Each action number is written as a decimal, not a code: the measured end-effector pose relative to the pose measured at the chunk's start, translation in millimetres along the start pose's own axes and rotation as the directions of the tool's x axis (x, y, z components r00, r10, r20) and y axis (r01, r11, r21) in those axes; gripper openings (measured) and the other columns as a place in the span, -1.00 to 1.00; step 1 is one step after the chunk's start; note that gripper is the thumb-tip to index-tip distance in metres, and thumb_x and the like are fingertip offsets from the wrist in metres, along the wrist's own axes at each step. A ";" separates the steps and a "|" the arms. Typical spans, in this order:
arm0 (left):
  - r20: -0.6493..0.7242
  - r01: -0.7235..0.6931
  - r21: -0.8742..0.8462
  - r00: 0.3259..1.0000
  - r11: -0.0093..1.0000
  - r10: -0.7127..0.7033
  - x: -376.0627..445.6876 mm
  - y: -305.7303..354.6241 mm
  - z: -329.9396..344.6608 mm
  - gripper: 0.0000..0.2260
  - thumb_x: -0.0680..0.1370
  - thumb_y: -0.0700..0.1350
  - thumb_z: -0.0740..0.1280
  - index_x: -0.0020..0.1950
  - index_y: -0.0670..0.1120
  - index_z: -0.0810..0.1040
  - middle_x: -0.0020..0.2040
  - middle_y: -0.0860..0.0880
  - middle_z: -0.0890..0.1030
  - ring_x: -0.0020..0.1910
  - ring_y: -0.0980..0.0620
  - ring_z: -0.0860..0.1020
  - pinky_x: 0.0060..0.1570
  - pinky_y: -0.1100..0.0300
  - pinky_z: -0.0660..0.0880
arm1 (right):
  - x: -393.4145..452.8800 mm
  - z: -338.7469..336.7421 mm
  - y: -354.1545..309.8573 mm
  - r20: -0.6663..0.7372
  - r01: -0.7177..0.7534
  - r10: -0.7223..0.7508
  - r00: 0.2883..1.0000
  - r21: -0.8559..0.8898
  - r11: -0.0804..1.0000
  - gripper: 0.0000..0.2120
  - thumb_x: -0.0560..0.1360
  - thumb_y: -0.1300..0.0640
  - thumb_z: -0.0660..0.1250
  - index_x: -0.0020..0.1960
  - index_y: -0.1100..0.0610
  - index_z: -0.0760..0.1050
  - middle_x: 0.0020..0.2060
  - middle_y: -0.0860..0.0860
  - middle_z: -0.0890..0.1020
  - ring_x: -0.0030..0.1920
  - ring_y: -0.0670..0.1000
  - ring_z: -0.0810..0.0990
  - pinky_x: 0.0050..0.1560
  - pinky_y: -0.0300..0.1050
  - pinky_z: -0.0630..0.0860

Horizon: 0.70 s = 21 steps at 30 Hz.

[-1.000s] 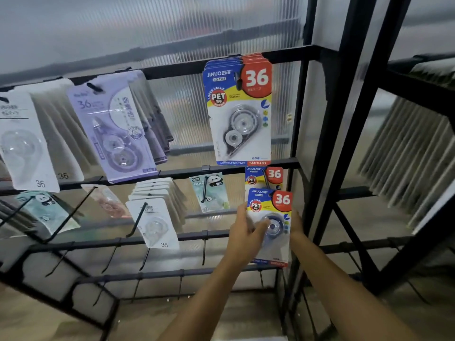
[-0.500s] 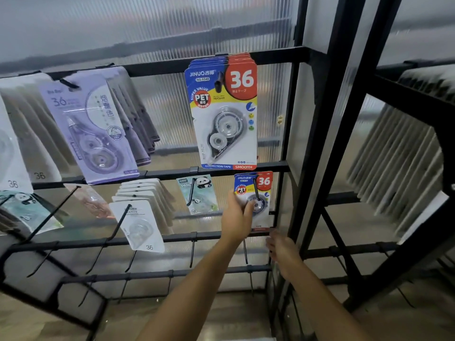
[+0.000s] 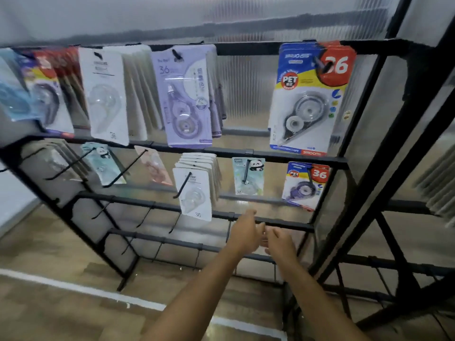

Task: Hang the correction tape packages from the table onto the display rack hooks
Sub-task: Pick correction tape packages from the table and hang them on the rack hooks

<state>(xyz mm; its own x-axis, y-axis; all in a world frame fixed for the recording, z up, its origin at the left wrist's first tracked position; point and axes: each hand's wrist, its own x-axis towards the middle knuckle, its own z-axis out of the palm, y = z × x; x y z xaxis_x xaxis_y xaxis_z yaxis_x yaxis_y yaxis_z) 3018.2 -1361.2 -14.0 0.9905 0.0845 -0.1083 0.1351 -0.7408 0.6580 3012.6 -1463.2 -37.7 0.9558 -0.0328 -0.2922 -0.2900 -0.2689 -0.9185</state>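
Neither hand holds anything: left hand (image 3: 243, 232) and right hand (image 3: 279, 242) sit close together in front of the third rail (image 3: 283, 223), fingers loosely curled, no package between them as far as the motion blur lets one tell. They're just below the second row, so the person looks to be between packages, judging by the bare hands.

Small blue-and-yellow package (image 3: 305, 185) hangs on the rightmost hook of the second row, card vertical, hook (image 3: 310, 178) through its top hole. That's a task item in place. It sits right under the full stack of larger matching packages (image 3: 310, 99) on the top rail, so same-brand stock is being grouped in one column.

Other second-row hooks carry a panda package (image 3: 248, 177) and a white stack (image 3: 195, 193). Hooks (image 3: 147, 216) on the third rail look bare, angled out and up so cards can't slide off.

The table isn't in view, so remaining stock can't be counted. Likely next step: go back to the table for another package.
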 end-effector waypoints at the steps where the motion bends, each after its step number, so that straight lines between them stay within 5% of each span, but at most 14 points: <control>1: 0.009 0.008 0.022 1.000 1.000 -0.008 -10.8 -15.8 -9.3 -0.60 0.63 -0.04 0.19 0.43 -0.14 0.30 0.32 -0.15 0.48 0.27 -0.09 0.46 0.21 0.11 0.39 | -8.1 15.5 -3.8 0.018 0.033 -0.032 0.999 -0.030 0.999 -0.74 0.60 0.11 0.12 -0.16 0.03 0.53 -0.18 0.00 0.64 -0.18 -0.06 0.61 -0.12 -0.10 0.54; 5: -0.078 0.094 0.085 0.993 0.992 -0.087 -67.0 -82.8 -55.0 -0.64 0.64 -0.01 0.15 0.36 -0.17 0.40 0.26 -0.16 0.54 0.24 -0.12 0.49 0.17 0.09 0.40 | -46.7 89.3 -11.2 0.190 0.149 -0.108 0.976 -0.216 0.965 -0.77 0.59 0.14 0.14 -0.06 0.14 0.56 -0.08 0.09 0.63 -0.06 0.10 0.58 0.00 -0.01 0.51; 9: -0.164 0.243 0.112 0.961 0.964 -0.223 -142.0 -163.4 -106.3 -0.69 0.64 -0.04 0.13 0.28 -0.18 0.46 0.18 -0.18 0.57 0.16 -0.17 0.52 -0.02 0.11 0.41 | -105.6 179.7 -12.9 0.423 0.335 -0.154 0.893 -0.396 0.855 -0.76 0.61 0.11 0.13 0.00 0.13 0.57 -0.02 0.04 0.61 -0.14 -0.02 0.52 -0.17 -0.15 0.40; 12: -0.244 0.360 0.112 0.914 0.926 -0.325 -212.1 -222.6 -146.0 -0.71 0.64 -0.04 0.11 0.20 -0.16 0.50 0.12 -0.17 0.59 0.10 -0.18 0.55 0.00 0.04 0.47 | -165.2 248.9 -13.6 0.565 0.418 -0.168 0.808 -0.348 0.839 -0.74 0.60 0.16 0.14 -0.06 0.26 0.57 -0.15 0.11 0.62 -0.08 0.15 0.57 -0.15 -0.06 0.43; 14: -0.306 0.424 0.089 0.873 0.901 -0.380 -261.1 -259.3 -170.8 -0.75 0.63 -0.07 0.13 0.13 -0.17 0.51 0.10 -0.19 0.59 0.09 -0.21 0.54 0.02 -0.02 0.48 | -209.3 292.5 -13.9 0.658 0.512 -0.201 0.726 -0.322 0.796 -0.77 0.60 0.15 0.16 -0.07 0.16 0.57 -0.23 -0.02 0.57 -0.14 0.08 0.54 -0.25 -0.12 0.30; 16: -0.347 0.493 0.084 0.829 0.866 -0.439 -308.4 -292.8 -191.8 -0.75 0.62 -0.08 0.14 0.16 -0.18 0.50 0.14 -0.22 0.56 0.13 -0.23 0.52 0.04 -0.01 0.45 | -251.7 332.5 -13.4 0.726 0.576 -0.227 0.649 -0.275 0.769 -0.81 0.59 0.15 0.18 0.00 0.10 0.58 -0.18 -0.09 0.56 -0.11 -0.02 0.50 -0.22 -0.18 0.27; 21: -0.390 0.651 0.142 0.729 0.746 -0.563 -416.1 -361.1 -229.2 -0.72 0.64 -0.10 0.08 0.18 -0.19 0.51 0.19 -0.20 0.51 0.18 -0.23 0.49 0.06 -0.02 0.42 | -350.1 422.3 -1.4 0.858 0.652 -0.185 0.479 -0.207 0.729 -0.80 0.58 0.18 0.20 -0.04 0.13 0.60 -0.06 0.10 0.66 -0.01 0.11 0.59 -0.16 -0.16 0.35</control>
<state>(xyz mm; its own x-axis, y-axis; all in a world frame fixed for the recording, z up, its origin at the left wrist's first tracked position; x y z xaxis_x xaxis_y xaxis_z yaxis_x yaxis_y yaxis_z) 2562.9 -976.1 -35.8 0.6557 0.7382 -0.1586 0.7423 -0.5917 0.3146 2658.0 -1044.8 -46.7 0.4700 0.8600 -0.1986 0.4218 -0.4165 -0.8054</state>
